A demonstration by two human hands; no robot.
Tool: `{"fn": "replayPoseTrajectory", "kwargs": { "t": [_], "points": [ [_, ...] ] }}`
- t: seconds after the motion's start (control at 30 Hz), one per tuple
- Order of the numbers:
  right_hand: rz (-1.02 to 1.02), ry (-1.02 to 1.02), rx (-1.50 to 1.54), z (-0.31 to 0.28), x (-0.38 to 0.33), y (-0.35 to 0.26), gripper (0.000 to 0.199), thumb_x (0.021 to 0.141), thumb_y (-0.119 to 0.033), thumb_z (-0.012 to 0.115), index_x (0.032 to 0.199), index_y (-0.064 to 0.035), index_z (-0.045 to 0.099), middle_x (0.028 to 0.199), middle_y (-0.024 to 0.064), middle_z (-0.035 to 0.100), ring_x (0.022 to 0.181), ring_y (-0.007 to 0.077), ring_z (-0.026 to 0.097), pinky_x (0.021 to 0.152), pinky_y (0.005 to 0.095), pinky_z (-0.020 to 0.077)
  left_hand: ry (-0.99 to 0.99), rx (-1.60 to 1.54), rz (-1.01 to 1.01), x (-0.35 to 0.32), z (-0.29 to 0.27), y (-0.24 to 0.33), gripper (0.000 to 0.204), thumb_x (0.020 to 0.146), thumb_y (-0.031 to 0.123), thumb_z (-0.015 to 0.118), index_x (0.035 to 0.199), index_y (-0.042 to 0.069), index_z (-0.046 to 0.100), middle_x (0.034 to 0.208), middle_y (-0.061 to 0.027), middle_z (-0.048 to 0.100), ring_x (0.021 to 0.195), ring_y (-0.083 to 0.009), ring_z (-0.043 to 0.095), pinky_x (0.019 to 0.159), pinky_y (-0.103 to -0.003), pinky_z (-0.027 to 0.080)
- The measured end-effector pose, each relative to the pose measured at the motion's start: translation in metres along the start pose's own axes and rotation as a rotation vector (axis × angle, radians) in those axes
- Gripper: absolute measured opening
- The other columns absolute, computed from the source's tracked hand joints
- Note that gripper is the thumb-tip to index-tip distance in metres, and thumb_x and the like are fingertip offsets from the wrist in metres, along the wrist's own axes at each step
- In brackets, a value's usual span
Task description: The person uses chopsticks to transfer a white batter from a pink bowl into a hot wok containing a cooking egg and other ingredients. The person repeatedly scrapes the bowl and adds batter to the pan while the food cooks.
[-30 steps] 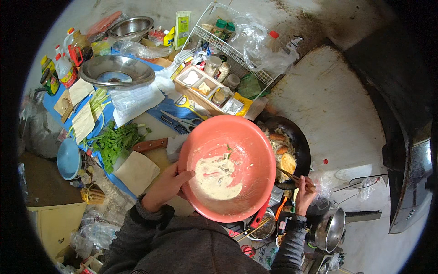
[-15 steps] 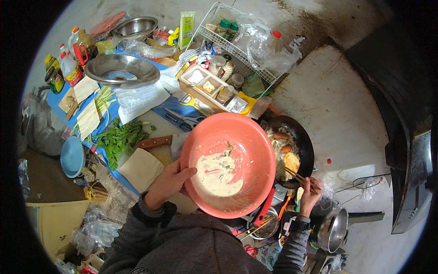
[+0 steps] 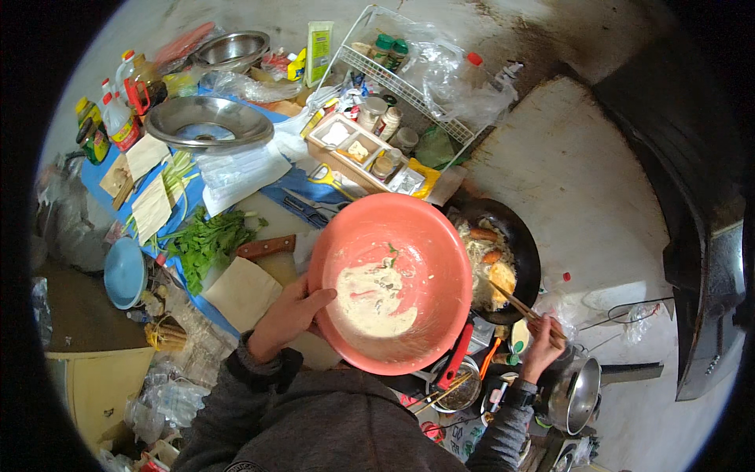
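Note:
A pink plastic basin [image 3: 440,252] is tilted in front of me, with my left hand [image 3: 287,315] gripping its left rim, thumb inside. Pale batter [image 3: 373,303] with a few green bits coats the bottom of the basin. My right hand [image 3: 543,342] is closed round a pair of chopsticks [image 3: 519,305], whose tips reach into a black wok [image 3: 528,244]. Browned fried pieces [image 3: 501,282] and paler bubbling food lie in the wok, partly covered by the basin's right edge. The wok's red handle [image 3: 454,358] comes out below the basin.
Leafy greens [image 3: 208,240], a wooden-handled knife [image 3: 266,246] and a pale square sheet [image 3: 244,293] lie to the left. Beyond them stand a steel basin [image 3: 161,126], a seasoning box [image 3: 338,149] and a wire basket [image 3: 409,88]. A steel pot [image 3: 578,393] is at the lower right.
My right hand has moved slightly down and right, and the chopsticks now angle differently across the browned piece. The basin stays nearly where it was in my left hand.

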State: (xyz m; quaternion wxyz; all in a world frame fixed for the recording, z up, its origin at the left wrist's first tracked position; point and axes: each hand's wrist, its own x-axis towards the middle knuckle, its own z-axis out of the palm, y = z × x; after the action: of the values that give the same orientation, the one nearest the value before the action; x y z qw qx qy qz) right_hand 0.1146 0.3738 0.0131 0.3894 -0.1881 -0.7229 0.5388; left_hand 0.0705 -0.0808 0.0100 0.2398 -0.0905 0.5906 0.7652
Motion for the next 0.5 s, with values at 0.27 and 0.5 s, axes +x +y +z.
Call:
{"fn": "replayPoseTrajectory", "kwargs": {
  "t": [0.27,0.5],
  "points": [
    [0.091,-0.155,0.183,0.035,-0.022,-0.088,0.017,0.092,-0.015,0.059,0.093,0.0024,0.061,0.077,0.009,0.061,0.058,0.0161,0.061,0.052,0.0263,0.0537,-0.12,0.019,-0.006,0.007,0.007,0.001,0.043,0.094,0.025,0.055,0.128,0.001,0.044,0.096,-0.0074,0.062,0.067,-0.014,0.064,0.055,-0.027,0.055],
    [0.205,-0.419,0.101,0.096,-0.056,-0.11,0.012,0.09,-0.005,0.06,0.087,0.0064,0.061,0.076,0.0137,0.063,0.06,0.0214,0.064,0.057,0.0326,0.0586,-0.176,0.067,0.011,0.005,0.015,0.005,0.04,0.093,0.025,0.053,0.125,0.002,0.047,0.092,-0.0058,0.062,0.065,-0.0126,0.063,0.054,-0.025,0.054]
  ]
}}
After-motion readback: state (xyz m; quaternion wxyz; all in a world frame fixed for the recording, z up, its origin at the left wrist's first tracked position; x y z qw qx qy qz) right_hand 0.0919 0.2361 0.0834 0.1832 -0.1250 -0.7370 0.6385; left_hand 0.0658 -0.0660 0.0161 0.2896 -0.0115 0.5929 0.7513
